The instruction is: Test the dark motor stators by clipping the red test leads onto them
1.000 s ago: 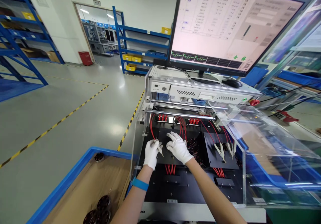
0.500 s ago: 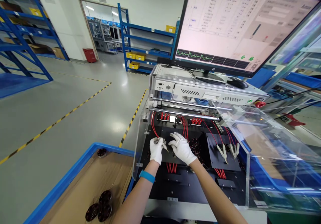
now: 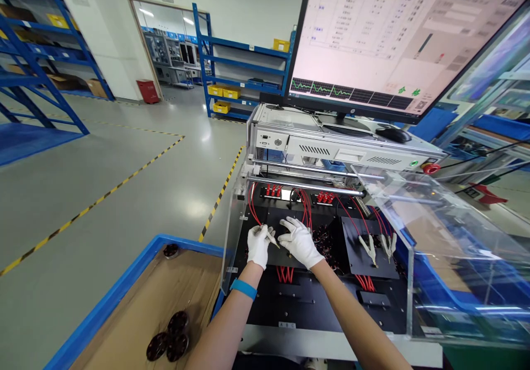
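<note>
Both my hands wear white gloves and reach into a clear-walled test fixture (image 3: 232,232) with a black base plate (image 3: 306,298). My left hand (image 3: 258,245) grips a metal alligator clip (image 3: 271,238) on a red wire (image 3: 252,210). My right hand (image 3: 301,243) rests, fingers spread, on the left black platform, over a dark part that it mostly hides. Two more clips (image 3: 379,247) lie on the right black platform (image 3: 364,254).
A large monitor (image 3: 397,33) stands on a grey instrument box (image 3: 331,149) behind the fixture. The raised clear lid (image 3: 434,215) slopes to the right. A blue-rimmed tray (image 3: 124,298) at lower left holds round dark parts (image 3: 171,339). Blue shelving (image 3: 236,77) stands across the floor.
The view has shifted slightly. My left hand has brought the clip's tip a little to the right, closer to my right hand, which stays on the platform.
</note>
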Demonstrator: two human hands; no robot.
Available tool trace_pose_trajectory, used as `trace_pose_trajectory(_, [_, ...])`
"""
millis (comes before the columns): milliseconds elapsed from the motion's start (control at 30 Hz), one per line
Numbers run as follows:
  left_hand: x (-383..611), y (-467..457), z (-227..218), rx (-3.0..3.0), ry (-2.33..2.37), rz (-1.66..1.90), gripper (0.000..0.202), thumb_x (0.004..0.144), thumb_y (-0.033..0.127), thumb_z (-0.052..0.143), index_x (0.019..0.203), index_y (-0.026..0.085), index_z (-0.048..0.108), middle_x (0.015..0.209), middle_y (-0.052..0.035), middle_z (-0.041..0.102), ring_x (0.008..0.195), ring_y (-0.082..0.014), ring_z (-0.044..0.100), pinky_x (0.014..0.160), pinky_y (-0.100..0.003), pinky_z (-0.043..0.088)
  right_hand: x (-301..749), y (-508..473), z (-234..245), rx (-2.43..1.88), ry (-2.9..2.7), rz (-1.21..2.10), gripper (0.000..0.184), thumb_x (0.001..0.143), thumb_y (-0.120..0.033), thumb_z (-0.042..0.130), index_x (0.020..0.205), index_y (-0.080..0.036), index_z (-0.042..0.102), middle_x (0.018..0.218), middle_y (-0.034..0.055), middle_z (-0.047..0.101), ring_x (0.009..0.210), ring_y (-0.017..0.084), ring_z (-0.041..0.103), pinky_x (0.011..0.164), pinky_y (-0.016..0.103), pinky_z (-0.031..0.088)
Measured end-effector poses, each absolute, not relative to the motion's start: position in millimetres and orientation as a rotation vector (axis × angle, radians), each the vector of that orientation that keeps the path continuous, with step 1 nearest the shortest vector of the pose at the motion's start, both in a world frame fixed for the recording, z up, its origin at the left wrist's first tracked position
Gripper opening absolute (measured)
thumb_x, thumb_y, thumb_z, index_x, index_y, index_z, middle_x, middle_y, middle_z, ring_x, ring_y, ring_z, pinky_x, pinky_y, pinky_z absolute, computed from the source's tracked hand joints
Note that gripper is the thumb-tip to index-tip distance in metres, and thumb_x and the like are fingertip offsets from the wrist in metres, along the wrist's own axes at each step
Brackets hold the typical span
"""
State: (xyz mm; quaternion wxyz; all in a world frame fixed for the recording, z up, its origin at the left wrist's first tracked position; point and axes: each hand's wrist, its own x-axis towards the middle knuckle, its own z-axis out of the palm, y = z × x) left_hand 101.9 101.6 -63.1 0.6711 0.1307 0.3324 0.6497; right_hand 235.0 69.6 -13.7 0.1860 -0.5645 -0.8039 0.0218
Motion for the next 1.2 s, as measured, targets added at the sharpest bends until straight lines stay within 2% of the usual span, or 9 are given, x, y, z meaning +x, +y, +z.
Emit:
trace_pose_trajectory(367, [100.6,99.1,-53.0,0.335,0.701,1.428,0.04,0.061,0.025,0.076,0.088,0.018,0.046,0.091,-0.004,0.058,0.087,-0.0203,0.062,0.088,-0.043,0.047,231.4,70.1,-14.7,-1.602,-2.281,0.023,0.009,0.073,-0.022,0.064,0.074,-0.029,0.071,0.124,0.0001,0.054,0.122,0.025,0.037,0.104,0.047,0.026])
trace_pose_trajectory(500, [85.5,70.3,-42.6,0.583,0.883,1.433,0.057,0.065,0.025,0.073,0.114,0.021,0.046,0.118,-0.012,0.052,0.11,-0.0234,0.052,0.099,-0.041,0.039,230.3,57.6,-5.4,-1.609,-2.275,-0.062,0.031,0.076,-0.01,0.052,0.094,-0.028,0.069,0.127,0.0023,0.051,0.123,0.026,0.037,0.102,0.049,0.029])
trace_pose_trajectory(567, [58.8,39.1,-41.9,0.905,0.934,1.318,0.06,0.064,0.026,0.072,0.119,0.021,0.048,0.124,-0.013,0.05,0.115,-0.0259,0.047,0.101,-0.041,0.036,234.1,38.8,-1.4,-1.607,-2.201,-0.122,0.039,0.078,-0.008,0.045,0.108,-0.026,0.063,0.127,0.004,0.051,0.122,0.025,0.039,0.101,0.047,0.034])
trace_pose_trajectory(633, [19.2,0.7,-45.8,1.296,0.86,1.009,0.051,0.061,0.026,0.073,0.11,0.023,0.059,0.116,-0.0093,0.058,0.109,-0.0272,0.051,0.098,-0.04,0.039,243.4,11.2,-6.4,-1.6,-2.102,-0.154,0.036,0.082,-0.014,0.043,0.113,-0.023,0.06,0.125,0.0052,0.052,0.12,0.024,0.043,0.099,0.045,0.038])
trace_pose_trajectory(700, [-28.3,-36.4,-53.2,1.53,0.807,0.561,0.038,0.057,0.026,0.074,0.094,0.027,0.067,0.095,-0.003,0.066,0.088,-0.0254,0.06,0.084,-0.036,0.047,255.1,-22.9,-24.3,-1.612,-2.04,-0.157,0.031,0.086,-0.022,0.043,0.111,-0.024,0.061,0.12,0.0051,0.056,0.113,0.023,0.05,0.094,0.042,0.044])
trace_pose_trajectory(800, [-97.5,-72.5,-68.8,1.55,1.256,0.288,0.016,0.066,0.023,0.061,0.078,0.027,0.069,0.076,-0.0005,0.066,0.073,-0.0219,0.061,0.072,-0.031,0.047,262.1,-76.0,-66.6,-1.575,-2.114,-0.122,0.028,0.086,-0.029,0.043,0.102,-0.026,0.065,0.107,0.0045,0.064,0.098,0.022,0.06,0.08,0.036,0.053])
trace_pose_trajectory(900, [-143.6,-82.3,-89.8,1.5,1.928,0.27,0.023,0.072,0.017,0.048,0.083,0.024,0.067,0.088,-0.0073,0.063,0.082,-0.0261,0.058,0.08,-0.039,0.044,246.6,-112.6,-101.0,-1.472,-2.22,-0.071,0.028,0.086,-0.027,0.041,0.094,-0.026,0.068,0.096,0.0038,0.067,0.085,0.019,0.065,0.067,0.028,0.057])
trace_pose_trajectory(1033, [-161.2,-79.7,-123.9,1.48,2.162,0.21,0.045,0.064,0.009,0.049,0.108,0.018,0.059,0.113,-0.0185,0.052,0.098,-0.0367,0.052,0.086,-0.053,0.037,214.1,-119.6,-108.8,-1.347,-2.351,0.097,0.03,0.083,-0.019,0.042,0.096,-0.029,0.067,0.098,0.0001,0.068,0.089,0.016,0.064,0.069,0.022,0.056])
trace_pose_trajectory(1200, [-158.0,-71.2,-156.4,1.437,2.158,0.283,0.049,0.054,0.005,0.052,0.099,0.024,0.062,0.118,-0.0154,0.049,0.085,-0.0351,0.056,0.08,-0.055,0.039,201.1,-105.1,-98.5,-1.346,-2.358,0.115,0.03,0.082,-0.017,0.042,0.095,-0.029,0.067,0.099,-0.0001,0.067,0.089,0.017,0.064,0.07,0.024,0.057])
